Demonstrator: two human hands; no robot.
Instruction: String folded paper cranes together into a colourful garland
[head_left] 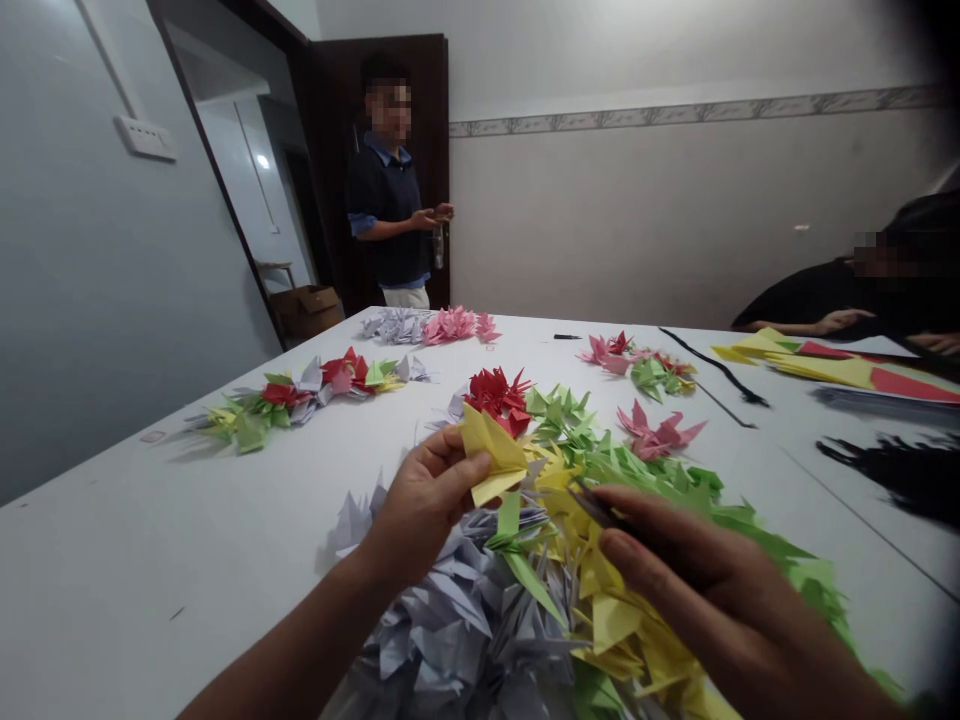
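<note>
My left hand (439, 475) pinches a yellow folded paper piece (491, 450), a partly opened origami shape, between thumb and fingers. In my right hand (697, 560) is a dark, slim pointed tool that looks like tweezers (592, 503), its tip just right of the yellow paper and apart from it. Beneath both hands spreads a large pile of paper cranes: pale lilac ones (442, 620) on the left, yellow ones (611, 600) in the middle and green ones (645, 465) to the right. A green crane (517, 545) lies on top, below the yellow paper. Red cranes (495, 395) sit behind it.
Mixed crane clusters (330, 390) lie farther back on the white table (225, 540). Paper sheets (847, 365), black cord (712, 365) and a black bundle (892, 475) are at right. One person (390, 210) stands by the door; another (825, 290) leans over the table.
</note>
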